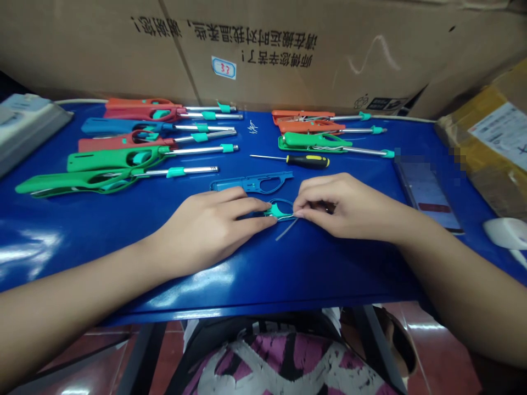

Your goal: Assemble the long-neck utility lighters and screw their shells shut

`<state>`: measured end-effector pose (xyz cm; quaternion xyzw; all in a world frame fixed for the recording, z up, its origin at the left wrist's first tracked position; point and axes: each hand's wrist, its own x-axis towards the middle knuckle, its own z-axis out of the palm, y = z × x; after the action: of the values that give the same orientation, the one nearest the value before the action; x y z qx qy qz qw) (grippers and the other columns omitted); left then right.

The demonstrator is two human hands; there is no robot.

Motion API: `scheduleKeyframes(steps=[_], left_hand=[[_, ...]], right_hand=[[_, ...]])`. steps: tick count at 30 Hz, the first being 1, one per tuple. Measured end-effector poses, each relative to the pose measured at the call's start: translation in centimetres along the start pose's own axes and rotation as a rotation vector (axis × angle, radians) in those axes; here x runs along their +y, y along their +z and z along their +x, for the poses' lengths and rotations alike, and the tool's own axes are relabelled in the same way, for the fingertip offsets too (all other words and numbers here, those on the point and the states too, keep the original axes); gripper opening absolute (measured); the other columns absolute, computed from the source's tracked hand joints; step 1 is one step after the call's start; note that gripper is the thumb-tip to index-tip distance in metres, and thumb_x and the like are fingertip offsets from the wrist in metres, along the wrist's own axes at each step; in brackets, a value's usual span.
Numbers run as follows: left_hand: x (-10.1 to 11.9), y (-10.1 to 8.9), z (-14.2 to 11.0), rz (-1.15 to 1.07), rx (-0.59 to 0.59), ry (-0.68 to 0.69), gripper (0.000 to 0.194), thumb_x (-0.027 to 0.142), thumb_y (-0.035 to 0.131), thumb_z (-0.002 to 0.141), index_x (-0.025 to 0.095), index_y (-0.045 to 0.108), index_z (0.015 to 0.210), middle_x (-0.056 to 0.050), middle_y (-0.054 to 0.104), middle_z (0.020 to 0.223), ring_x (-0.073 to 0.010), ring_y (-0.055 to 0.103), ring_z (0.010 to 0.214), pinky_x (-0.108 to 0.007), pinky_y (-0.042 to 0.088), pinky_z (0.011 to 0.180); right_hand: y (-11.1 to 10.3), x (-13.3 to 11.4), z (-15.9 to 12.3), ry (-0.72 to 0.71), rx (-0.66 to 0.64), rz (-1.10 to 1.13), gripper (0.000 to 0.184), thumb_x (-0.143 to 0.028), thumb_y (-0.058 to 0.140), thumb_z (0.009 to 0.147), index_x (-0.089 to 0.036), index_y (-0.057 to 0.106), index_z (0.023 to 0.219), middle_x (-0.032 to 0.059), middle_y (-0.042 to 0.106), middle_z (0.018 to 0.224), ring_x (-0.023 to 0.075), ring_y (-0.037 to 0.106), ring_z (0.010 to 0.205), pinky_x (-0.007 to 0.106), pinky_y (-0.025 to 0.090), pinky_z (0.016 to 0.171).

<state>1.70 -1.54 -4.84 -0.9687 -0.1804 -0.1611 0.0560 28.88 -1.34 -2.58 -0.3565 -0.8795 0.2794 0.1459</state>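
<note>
My left hand (209, 227) lies on the blue table (288, 263), its fingers pressed onto a blue lighter shell with a teal trigger piece (279, 210). My right hand (340, 206) is closed in a pinch at the same part from the right, with a thin grey wire (286, 229) trailing below it. What else the right fingers hold is hidden. Just behind the hands lies an open blue lighter half-shell (253, 182). A black and yellow screwdriver (307, 161) lies further back.
Several long-nosed lighters in green, red, blue and orange (123, 159) lie at the back left. Three more (325, 134) lie at the back right. A phone (428, 192) rests at the right, a grey device (24, 123) at the far left, cardboard boxes (288, 49) behind.
</note>
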Motion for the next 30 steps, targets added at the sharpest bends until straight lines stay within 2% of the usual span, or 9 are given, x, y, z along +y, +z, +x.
scheduleKeyframes(steps=[5,11,15,22,30], left_hand=[[-0.1,-0.1,0.05,0.023,-0.024,0.022,0.03,0.021,0.052,0.101,0.023,0.07,0.125,-0.007,0.073,0.119,-0.0218,0.066,0.094,-0.033,0.055,0.079],[0.09,-0.25,0.17,0.061,-0.053,0.026,0.032,0.02,0.052,0.1,0.023,0.069,0.127,-0.007,0.071,0.122,-0.0236,0.065,0.098,-0.033,0.055,0.079],[0.13,-0.18,0.17,0.049,-0.053,0.031,0.031,0.021,0.051,0.101,0.022,0.069,0.126,-0.008,0.071,0.123,-0.0236,0.066,0.098,-0.034,0.056,0.079],[0.01,-0.12,0.09,0.033,-0.028,0.046,0.032,0.019,0.051,0.101,0.02,0.07,0.126,-0.007,0.072,0.123,-0.0249,0.066,0.097,-0.036,0.057,0.077],[0.11,0.0,0.12,0.023,-0.037,0.03,0.033,0.021,0.052,0.101,0.024,0.068,0.13,-0.006,0.072,0.121,-0.0242,0.066,0.097,-0.035,0.056,0.075]], right_hand=[[0.27,-0.15,0.07,0.077,0.014,0.008,0.009,-0.013,0.063,0.086,-0.017,0.07,0.083,0.0007,0.065,0.078,0.0108,0.052,0.066,0.025,0.038,0.06],[0.57,-0.29,0.18,0.262,0.024,0.068,0.003,-0.019,0.067,0.083,-0.018,0.07,0.083,-0.0044,0.055,0.064,0.0089,0.045,0.056,0.023,0.036,0.052],[0.45,-0.41,0.24,0.265,-0.005,0.088,0.008,-0.017,0.064,0.082,-0.018,0.072,0.082,-0.0033,0.058,0.067,0.0097,0.047,0.06,0.024,0.037,0.055],[0.26,-0.46,0.38,0.37,-0.033,0.161,0.009,-0.018,0.065,0.081,-0.018,0.074,0.081,-0.0058,0.048,0.056,0.0091,0.041,0.052,0.024,0.033,0.049],[0.26,-0.43,0.27,0.36,-0.001,0.161,0.007,-0.017,0.066,0.08,-0.018,0.073,0.08,-0.0063,0.049,0.056,0.0082,0.042,0.052,0.023,0.033,0.047]])
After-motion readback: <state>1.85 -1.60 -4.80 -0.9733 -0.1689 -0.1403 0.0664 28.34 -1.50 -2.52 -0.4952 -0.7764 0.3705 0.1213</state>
